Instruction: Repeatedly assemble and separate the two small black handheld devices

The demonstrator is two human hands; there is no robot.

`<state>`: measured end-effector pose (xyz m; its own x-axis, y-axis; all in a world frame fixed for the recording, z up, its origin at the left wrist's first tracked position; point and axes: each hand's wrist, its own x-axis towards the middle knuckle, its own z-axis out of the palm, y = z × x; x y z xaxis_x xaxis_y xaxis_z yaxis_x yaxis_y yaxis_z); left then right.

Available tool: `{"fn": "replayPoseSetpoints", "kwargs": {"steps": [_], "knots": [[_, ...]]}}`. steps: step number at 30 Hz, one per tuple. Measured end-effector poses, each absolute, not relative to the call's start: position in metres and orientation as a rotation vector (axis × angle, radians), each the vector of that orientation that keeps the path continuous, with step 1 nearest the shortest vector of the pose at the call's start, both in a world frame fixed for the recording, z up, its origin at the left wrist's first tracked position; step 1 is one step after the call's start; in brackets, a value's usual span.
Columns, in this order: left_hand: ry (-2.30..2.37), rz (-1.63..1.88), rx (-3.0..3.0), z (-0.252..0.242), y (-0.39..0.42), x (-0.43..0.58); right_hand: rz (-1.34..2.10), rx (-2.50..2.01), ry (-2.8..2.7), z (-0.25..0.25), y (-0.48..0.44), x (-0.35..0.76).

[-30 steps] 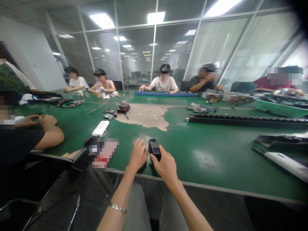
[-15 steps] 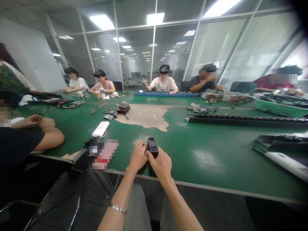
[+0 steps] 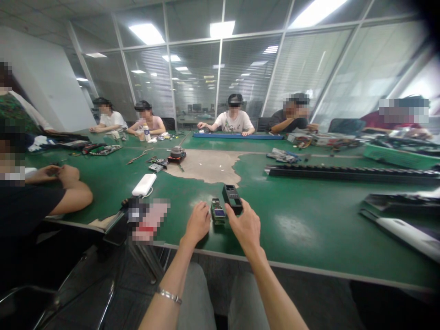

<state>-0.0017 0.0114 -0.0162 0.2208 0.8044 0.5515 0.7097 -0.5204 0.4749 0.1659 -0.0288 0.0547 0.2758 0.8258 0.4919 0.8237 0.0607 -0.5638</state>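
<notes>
My right hand [image 3: 245,224] grips a small black plastic cover [image 3: 232,199] and holds it lifted just above the green table [image 3: 295,220]. Left of it, a small circuit board with a little screen [image 3: 217,212] lies on the table. My left hand [image 3: 198,222] rests with curled fingers against the board's left side and seems to hold it down. A bracelet shows on my left wrist.
A white power bank [image 3: 144,184] and a blurred pink item [image 3: 148,220] lie to the left. A worn bare patch [image 3: 206,166] marks the table's middle. Long black strips [image 3: 350,172] run at the right. Several people sit around the table among scattered parts.
The black cover has come off the device: my right hand lifted it up and to the right, and the board with the screen now lies bare by my left hand.
</notes>
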Motion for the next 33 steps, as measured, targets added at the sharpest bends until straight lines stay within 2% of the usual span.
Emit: {"fn": "replayPoseSetpoints", "kwargs": {"steps": [8, 20, 28, 33], "knots": [[1.494, 1.120, 2.389, -0.009, 0.009, -0.001, 0.017, -1.906, -1.482, 0.016, -0.029, 0.201], [1.520, 1.046, 2.395, -0.004, 0.005, 0.001, -0.076, -1.857, -1.514, -0.003, -0.029, 0.205], [1.554, 1.076, 2.398, -0.006, 0.006, 0.000, -0.123, -1.835, -1.529, -0.004, -0.033, 0.204], [1.556, 1.120, 2.402, -0.012, 0.010, 0.000, -0.072, -1.840, -1.513, 0.014, -0.037, 0.198]]}}
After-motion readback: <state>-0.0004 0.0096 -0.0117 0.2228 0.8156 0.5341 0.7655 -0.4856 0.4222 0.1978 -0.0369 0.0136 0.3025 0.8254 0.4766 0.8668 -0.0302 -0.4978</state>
